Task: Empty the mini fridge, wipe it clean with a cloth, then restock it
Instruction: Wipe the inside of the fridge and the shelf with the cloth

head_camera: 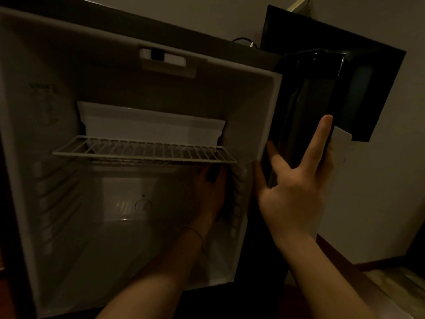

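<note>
A person's left hand (210,192) reaches deep inside the open mini fridge (30,139), just under the right end of the wire shelf (142,149); the gloom hides whether its fingers are curled or straight. The right hand (296,180) grips the edge of the black door (305,107), fingers spread (a pale scrap (342,135) behind them, hard to identify).
</note>
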